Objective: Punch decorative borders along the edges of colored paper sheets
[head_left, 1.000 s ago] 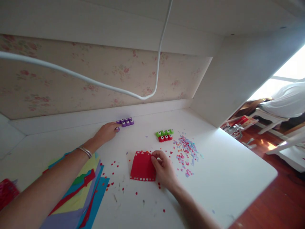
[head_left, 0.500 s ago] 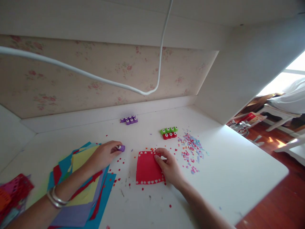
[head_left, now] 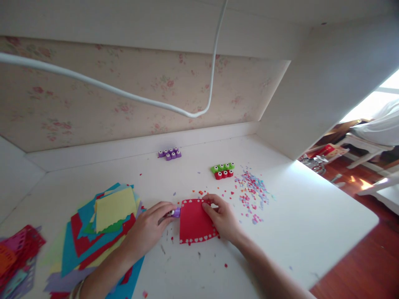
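A small purple craft punch (head_left: 176, 213) is gripped between the thumb and fingers of my left hand (head_left: 152, 222). Its front meets the left edge of a red sheet of paper (head_left: 195, 222); whether the edge is inside the slot cannot be made out. Small heart and star-like holes run along the sheet's top and bottom edges and part of the right one. My right hand (head_left: 222, 218) pinches the sheet at its upper right, thumb on top. Loose paper cut-outs (head_left: 254, 189) lie scattered to the right.
Several purple punches (head_left: 170, 153) stand near the back wall, with green and red punches (head_left: 222, 171) further right. Stacked coloured paper (head_left: 115, 207) lies at left, beside punched red and pink sheets (head_left: 23, 245). A white cable (head_left: 140, 99) hangs across above the table (head_left: 280, 236).
My left hand has moved right and down with the purple punch, from above the paper stack to the red sheet's left edge. My right hand keeps its hold on the sheet.
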A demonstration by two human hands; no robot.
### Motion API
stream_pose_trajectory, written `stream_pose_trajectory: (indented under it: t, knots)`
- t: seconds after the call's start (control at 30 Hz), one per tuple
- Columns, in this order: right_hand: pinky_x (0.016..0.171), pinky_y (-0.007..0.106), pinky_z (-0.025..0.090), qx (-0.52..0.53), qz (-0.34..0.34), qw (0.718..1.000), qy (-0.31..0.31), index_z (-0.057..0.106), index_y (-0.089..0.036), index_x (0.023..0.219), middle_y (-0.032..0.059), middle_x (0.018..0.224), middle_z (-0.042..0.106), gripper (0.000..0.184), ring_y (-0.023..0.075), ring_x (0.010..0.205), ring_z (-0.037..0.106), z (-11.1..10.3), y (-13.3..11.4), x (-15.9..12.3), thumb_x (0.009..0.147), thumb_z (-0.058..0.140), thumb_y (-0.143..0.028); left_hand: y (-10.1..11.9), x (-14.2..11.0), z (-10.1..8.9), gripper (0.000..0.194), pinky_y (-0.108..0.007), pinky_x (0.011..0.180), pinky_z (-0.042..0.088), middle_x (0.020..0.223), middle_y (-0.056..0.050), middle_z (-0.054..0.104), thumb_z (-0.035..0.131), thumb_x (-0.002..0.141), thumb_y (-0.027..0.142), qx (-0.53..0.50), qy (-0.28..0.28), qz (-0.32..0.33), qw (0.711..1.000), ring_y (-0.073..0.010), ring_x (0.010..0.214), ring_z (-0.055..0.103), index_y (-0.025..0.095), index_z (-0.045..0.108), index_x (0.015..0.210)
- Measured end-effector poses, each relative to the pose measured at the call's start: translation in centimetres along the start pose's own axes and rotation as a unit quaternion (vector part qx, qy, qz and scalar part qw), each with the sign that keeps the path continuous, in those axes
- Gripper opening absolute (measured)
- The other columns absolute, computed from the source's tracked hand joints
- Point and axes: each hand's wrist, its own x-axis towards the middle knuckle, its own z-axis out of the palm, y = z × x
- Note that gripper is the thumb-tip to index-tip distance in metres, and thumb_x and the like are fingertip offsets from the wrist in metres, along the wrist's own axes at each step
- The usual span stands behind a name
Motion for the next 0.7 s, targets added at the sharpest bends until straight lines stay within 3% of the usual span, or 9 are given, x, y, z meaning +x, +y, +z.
stream_pose_trajectory:
  t: [0.23,0.7]
  knots:
    - [0.050,0.023,0.046,0.001,0.003,1.000,-0.011,0.061,-0.024,0.105,0.0017,0.084,0.069,0.023,0.0144,0.061,0.063,-0.08,-0.05,-0.21,0.091,0.052,-0.040,0.14,0.01,-0.03,0.020,-0.030,0.093,0.052,0.113,-0.005,0.065,0.051,0.096,0.020,0.044,-0.012,0.058,0.997,-0.0170,0.105,0.062,0.023,0.060,0.113]
    - [0.052,0.023,0.047,0.018,0.021,1.000,-0.005,0.066,-0.021,0.101,0.0027,0.086,0.070,0.025,0.0139,0.062,0.061,-0.12,-0.29,-0.18,0.087,0.056,-0.039,0.09,-0.11,-0.45,0.028,-0.034,0.099,0.051,0.120,-0.003,0.066,0.043,0.098,0.017,0.137,-0.039,0.112,0.983,-0.0163,0.109,0.063,0.024,0.060,0.119]
